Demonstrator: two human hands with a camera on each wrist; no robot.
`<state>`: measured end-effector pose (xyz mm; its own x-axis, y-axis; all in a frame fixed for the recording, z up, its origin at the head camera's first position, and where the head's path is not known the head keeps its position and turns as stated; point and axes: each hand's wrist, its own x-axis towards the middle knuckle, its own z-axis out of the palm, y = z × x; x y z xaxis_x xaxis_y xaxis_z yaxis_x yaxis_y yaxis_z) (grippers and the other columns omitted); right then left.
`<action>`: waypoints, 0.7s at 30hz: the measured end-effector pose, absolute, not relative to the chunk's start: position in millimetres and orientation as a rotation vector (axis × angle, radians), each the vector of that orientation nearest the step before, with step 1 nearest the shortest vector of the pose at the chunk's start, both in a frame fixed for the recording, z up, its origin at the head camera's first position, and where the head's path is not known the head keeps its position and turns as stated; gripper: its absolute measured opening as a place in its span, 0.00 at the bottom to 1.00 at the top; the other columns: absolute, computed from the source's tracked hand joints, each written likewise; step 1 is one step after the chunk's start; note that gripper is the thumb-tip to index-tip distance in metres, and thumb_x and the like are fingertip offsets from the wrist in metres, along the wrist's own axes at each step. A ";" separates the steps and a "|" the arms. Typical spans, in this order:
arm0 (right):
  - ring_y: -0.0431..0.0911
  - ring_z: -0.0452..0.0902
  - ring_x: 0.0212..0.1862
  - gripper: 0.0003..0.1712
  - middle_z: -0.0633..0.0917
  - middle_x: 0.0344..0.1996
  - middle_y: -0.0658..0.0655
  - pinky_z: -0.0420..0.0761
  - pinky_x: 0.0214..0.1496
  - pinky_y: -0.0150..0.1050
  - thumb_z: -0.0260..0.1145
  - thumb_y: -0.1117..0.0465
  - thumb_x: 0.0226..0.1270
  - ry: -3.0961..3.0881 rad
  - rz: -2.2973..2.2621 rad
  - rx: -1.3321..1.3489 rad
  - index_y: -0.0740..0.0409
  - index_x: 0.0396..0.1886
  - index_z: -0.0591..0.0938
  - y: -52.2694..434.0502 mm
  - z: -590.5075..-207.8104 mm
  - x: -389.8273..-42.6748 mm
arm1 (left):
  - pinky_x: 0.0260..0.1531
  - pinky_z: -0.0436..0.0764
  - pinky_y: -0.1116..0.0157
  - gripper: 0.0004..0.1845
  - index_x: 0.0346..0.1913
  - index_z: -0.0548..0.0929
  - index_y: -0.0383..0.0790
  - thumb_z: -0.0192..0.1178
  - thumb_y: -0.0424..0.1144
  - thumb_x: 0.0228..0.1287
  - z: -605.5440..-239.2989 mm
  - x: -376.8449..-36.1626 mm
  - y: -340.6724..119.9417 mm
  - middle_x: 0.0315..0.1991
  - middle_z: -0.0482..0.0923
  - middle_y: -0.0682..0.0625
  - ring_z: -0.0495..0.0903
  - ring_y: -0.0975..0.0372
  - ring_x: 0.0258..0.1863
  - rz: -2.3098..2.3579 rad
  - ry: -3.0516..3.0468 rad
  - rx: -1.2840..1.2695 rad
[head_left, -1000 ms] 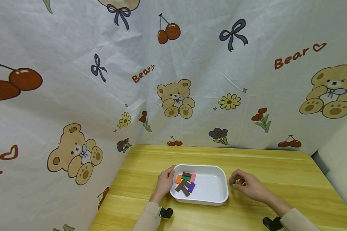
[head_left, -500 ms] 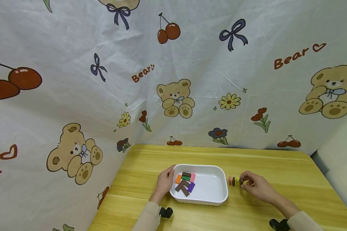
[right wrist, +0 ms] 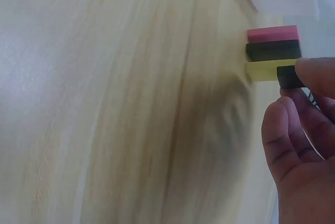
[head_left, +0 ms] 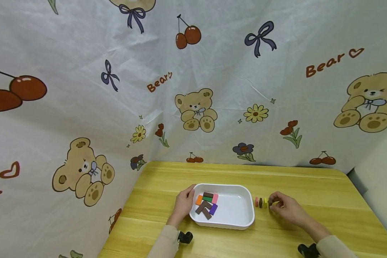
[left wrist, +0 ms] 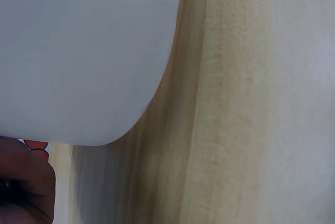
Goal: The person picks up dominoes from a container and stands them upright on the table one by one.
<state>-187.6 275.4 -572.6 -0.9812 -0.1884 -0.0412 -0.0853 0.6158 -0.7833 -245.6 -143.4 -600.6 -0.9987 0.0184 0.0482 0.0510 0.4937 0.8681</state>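
Note:
My left hand point(head_left: 183, 203) holds the left end of a white plastic tray point(head_left: 224, 226); part of that hand shows at the lower left of the left wrist view. Between thumb and fingers, my right hand point(head_left: 285, 208) pinches a small dark brown domino-like block point(right wrist: 289, 77), to the right of the tray. Three similar blocks stand upright on edge in a row there: a pink block point(right wrist: 272, 34) nearest the tray, a dark brown block point(right wrist: 272, 51), then a yellow block point(right wrist: 260, 71). The pinched block is close beside the yellow one.
Several flat blocks lie in the tray's left half, including an orange block point(head_left: 199, 200), a green block point(head_left: 208, 199) and a purple block point(head_left: 213, 209). The wooden table point(head_left: 245, 174) reaches back to a bear-printed cloth point(head_left: 225, 132).
My right hand has moved right from the tray's right edge with the dark brown block, bringing the standing row into sight. My left hand and the tray stay in place.

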 end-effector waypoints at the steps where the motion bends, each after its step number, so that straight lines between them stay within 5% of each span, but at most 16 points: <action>1: 0.42 0.78 0.39 0.12 0.85 0.44 0.59 0.82 0.35 0.32 0.68 0.69 0.68 2.723 -1.305 -0.223 0.63 0.49 0.79 275.2 -575.2 -188.9 | 0.69 0.77 0.48 0.19 0.68 0.81 0.44 0.50 0.42 0.83 -600.7 -245.8 -143.4 0.67 0.80 0.45 0.77 0.48 0.69 -1.557 -2.686 -0.066; 21: 0.44 0.75 0.36 0.12 0.86 0.48 0.61 0.76 0.34 0.32 0.69 0.67 0.67 2.825 -1.182 -0.101 0.60 0.48 0.80 272.3 -599.7 -198.7 | 0.69 0.77 0.48 0.20 0.69 0.80 0.45 0.50 0.44 0.83 -599.0 -244.6 -143.5 0.68 0.79 0.44 0.75 0.47 0.70 -1.579 -2.682 -0.082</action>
<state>-198.7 272.3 -599.7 -0.9948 -0.0907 -0.0460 -0.0309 0.7005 -0.7130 -244.6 -143.5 -599.0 -0.9982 0.0309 0.0507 0.0593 0.4841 0.8730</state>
